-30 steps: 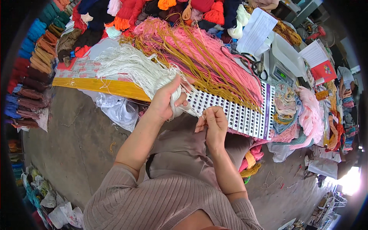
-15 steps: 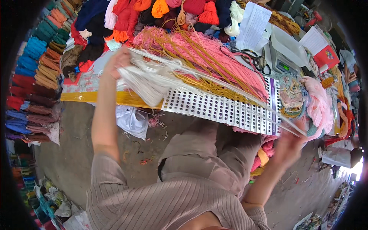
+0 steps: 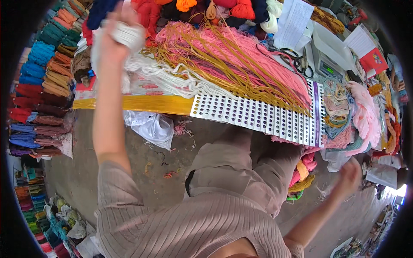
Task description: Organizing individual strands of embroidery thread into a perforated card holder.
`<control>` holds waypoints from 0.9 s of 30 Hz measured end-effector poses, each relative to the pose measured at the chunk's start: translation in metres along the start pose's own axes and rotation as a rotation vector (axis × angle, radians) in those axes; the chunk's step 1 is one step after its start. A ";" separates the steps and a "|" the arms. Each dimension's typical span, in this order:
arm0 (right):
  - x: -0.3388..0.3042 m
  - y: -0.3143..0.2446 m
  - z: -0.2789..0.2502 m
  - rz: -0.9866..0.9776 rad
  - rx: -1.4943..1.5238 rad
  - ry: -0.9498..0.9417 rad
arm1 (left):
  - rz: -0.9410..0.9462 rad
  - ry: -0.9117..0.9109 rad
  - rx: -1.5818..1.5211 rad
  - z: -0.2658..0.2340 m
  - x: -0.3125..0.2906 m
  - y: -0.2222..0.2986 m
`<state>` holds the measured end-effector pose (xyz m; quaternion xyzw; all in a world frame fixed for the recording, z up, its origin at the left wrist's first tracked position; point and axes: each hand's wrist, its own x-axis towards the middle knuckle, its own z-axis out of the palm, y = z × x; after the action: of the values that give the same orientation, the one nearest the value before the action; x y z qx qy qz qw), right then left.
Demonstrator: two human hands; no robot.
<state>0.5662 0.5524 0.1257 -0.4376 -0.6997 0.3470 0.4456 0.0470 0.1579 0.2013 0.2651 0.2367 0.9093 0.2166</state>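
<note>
In the head view, the left hand point(image 3: 115, 41), blurred, is closed around a bundle of white yarn point(image 3: 129, 35) over the far left part of the surface, close to the heaped skeins point(image 3: 146, 17). More white strands trail across the surface onto the left end of a perforated strip point(image 3: 258, 122). Yellow tape point(image 3: 140, 104) runs along the near edge, meeting that strip. Pink yarn point(image 3: 254, 60) with mustard strands crowds the strip's far side. The right hand point(image 3: 349, 176), also blurred, is out over the floor point(image 3: 320, 189), well apart from the strip; whether it is open or closed cannot be told.
</note>
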 end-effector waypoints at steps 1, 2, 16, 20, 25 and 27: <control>-0.014 -0.016 0.043 -0.068 0.115 -0.265 | -0.198 0.166 -0.119 0.002 -0.016 -0.042; -0.020 0.000 0.078 -0.036 0.213 -0.434 | -0.350 0.192 -0.146 0.013 -0.039 -0.080; -0.073 -0.014 0.278 -0.012 -0.026 -0.896 | -1.269 0.295 0.356 0.027 -0.110 -0.240; -0.076 -0.017 0.283 -0.007 -0.066 -0.859 | -1.136 0.161 0.623 0.027 -0.108 -0.253; -0.061 -0.018 0.284 0.189 0.116 -1.072 | -1.120 0.173 0.736 0.018 -0.102 -0.269; -0.059 -0.014 0.283 0.264 0.194 -1.149 | -1.131 0.193 0.794 0.023 -0.103 -0.268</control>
<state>0.3127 0.4657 0.0168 -0.2202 -0.7333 0.6431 -0.0134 0.2109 0.3247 0.0331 0.0782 0.6712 0.5209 0.5216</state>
